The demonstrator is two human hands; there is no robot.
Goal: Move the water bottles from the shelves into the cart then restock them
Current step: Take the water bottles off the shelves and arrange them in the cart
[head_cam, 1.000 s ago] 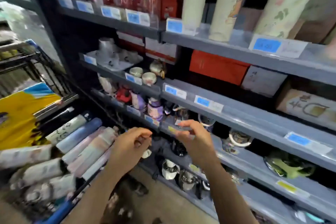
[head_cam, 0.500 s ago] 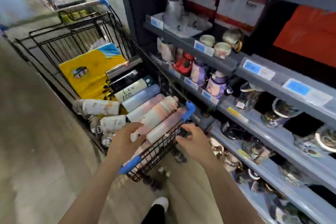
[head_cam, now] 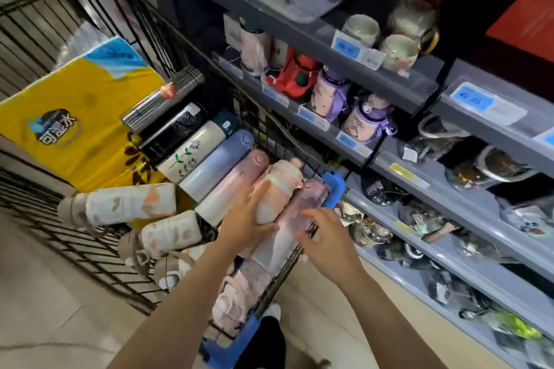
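Left hand (head_cam: 245, 220): fingers and thumb wrapped round the lower end of a peach-and-cream bottle (head_cam: 277, 189), which lies on top of the row in the cart. Right hand (head_cam: 325, 238): fingers spread and straight, holding nothing; fingertips at or just over the pink-lilac bottle (head_cam: 295, 219) beside it, contact uncertain because of blur.

Cart (head_cam: 332, 186): black wire basket with blue corner caps, parked close against the shelving on its right.

Bottles lie side by side in the cart, caps toward the shelves. Beyond the held one, going away from the hands:
- pale pink bottle (head_cam: 236, 186)
- lavender-blue bottle (head_cam: 217, 163)
- cream bottle with flower print and dark green cap (head_cam: 195, 151)
- black bottle (head_cam: 174, 129)
- steel bottle with an orange sticker (head_cam: 163, 100)

2 white bottles with peach markings lie crosswise to the left, the upper (head_cam: 129, 204) above the lower (head_cam: 171, 232). More pinkish items sit lower in the basket, too blurred to identify.

A yellow-and-blue pack (head_cam: 81, 117) fills the far part of the cart.

Shelves (head_cam: 398, 81), grey with blue price tags: 2 purple-capped bottles (head_cam: 368, 120), a red one (head_cam: 295, 73), ceramic cups (head_cam: 398, 51) above, glassware on the lower tiers.
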